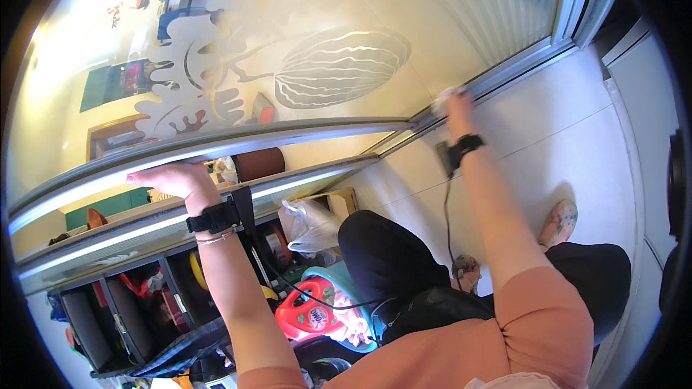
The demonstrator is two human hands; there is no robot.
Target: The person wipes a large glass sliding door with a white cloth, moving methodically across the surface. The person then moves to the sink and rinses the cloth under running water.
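Note:
A glass sliding door panel point(346, 5) with frosted leaf and gourd-like patterns stands before me. My left hand point(175, 179) lies flat against the metal edge frame point(303, 128) of this panel, and some of its fingers are hidden. Low down at the right, my right hand point(459, 105) presses a white cloth or tissue point(446, 100) onto the panel's bottom rail point(508, 73). Both wrists wear black straps, with a cable running from each.
Left of my knees is a blue basin point(338, 275) holding a red OMO detergent bottle point(311, 310) and pink cloth. Nearby are a white plastic bag point(308, 224) and a dark shelf unit point(135, 308). A floor track point(386, 146) crosses the pale tiles point(546, 129).

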